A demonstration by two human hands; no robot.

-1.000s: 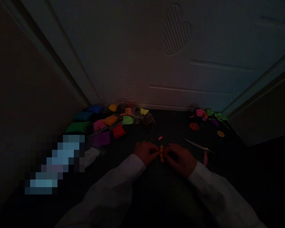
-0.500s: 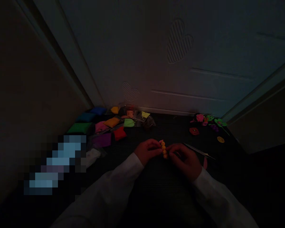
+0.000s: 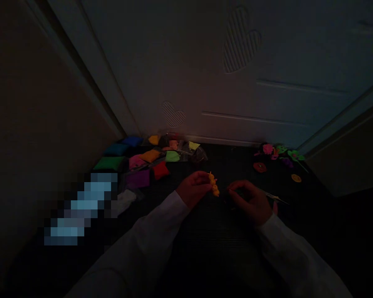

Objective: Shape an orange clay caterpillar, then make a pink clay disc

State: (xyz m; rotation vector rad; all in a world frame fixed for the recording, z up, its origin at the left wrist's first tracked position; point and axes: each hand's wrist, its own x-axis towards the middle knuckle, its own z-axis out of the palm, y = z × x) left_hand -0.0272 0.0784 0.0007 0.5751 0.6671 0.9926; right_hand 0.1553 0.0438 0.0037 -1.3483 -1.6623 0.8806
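I see left hand (image 3: 192,190) pinching the orange figure (image 3: 213,185), left of scissors (image 3: 277,197) | right hand (image 3: 250,200) just beside scissors, grip I can't tell | over-squeezing might dent or split it

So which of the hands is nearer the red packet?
Left. The left hand is to the right of the red packet, not touching it; the right hand is farther right, past the yellow knobbly piece.

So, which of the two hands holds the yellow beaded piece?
The left hand holds the yellow beaded piece; a visible gap separates the right hand from it.
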